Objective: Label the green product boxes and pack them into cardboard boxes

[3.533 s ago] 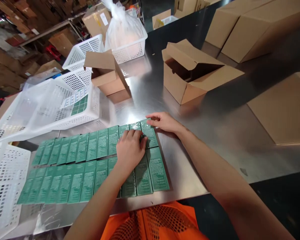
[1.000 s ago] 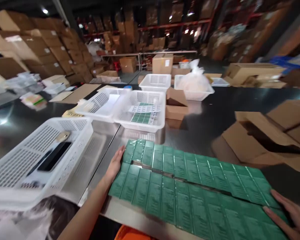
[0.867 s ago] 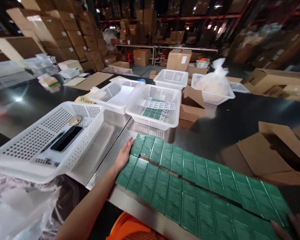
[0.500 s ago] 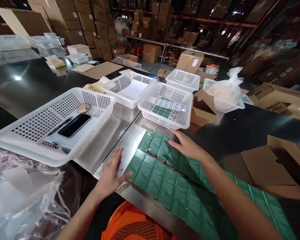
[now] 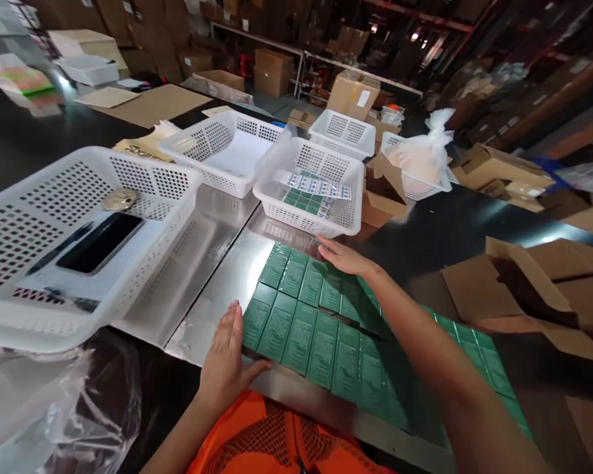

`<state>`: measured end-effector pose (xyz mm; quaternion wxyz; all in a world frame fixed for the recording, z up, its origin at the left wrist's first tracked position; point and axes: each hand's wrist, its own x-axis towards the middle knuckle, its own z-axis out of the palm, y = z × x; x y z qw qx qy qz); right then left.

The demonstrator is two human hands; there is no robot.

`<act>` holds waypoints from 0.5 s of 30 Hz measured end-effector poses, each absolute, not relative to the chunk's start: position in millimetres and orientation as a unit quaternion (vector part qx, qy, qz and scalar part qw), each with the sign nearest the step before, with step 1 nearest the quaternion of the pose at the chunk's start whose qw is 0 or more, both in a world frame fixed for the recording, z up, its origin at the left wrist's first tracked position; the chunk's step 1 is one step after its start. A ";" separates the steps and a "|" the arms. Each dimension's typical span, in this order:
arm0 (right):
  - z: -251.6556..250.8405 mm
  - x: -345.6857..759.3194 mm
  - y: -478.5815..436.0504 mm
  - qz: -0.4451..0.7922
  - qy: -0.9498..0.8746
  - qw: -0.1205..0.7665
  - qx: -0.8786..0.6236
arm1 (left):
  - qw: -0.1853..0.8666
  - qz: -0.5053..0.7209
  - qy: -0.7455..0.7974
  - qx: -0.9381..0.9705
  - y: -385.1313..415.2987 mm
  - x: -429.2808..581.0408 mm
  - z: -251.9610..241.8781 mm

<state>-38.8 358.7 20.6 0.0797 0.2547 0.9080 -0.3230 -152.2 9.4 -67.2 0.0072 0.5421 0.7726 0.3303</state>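
Left hand (image 5: 225, 365) has swung in against the end of the green boxes (image 5: 304, 329), and the gap between their two rows has narrowed at that end! Its fingers lie straight and together, thumb spread wide along the near edge, grasping nothing. Over at the far edge goes the right hand (image 5: 346, 257), fingers extended, nothing clasped, its forearm across both rows. Those boxes lie flat on the metal table (image 5: 222, 263), just this side of a white basket (image 5: 301, 220).
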 end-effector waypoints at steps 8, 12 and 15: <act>30.1 19.6 351.0 -0.280 0.887 0.105 0.352 | -0.026 0.337 0.774 0.535 12.6 -147.6 -62.6; 43.4 27.3 344.3 -0.242 0.872 0.107 0.411 | -0.034 0.331 0.806 0.490 2.4 -145.2 -54.6; 48.2 -4.1 333.5 -0.239 0.902 0.050 0.356 | -0.035 0.322 0.824 0.465 -6.1 -147.5 -52.7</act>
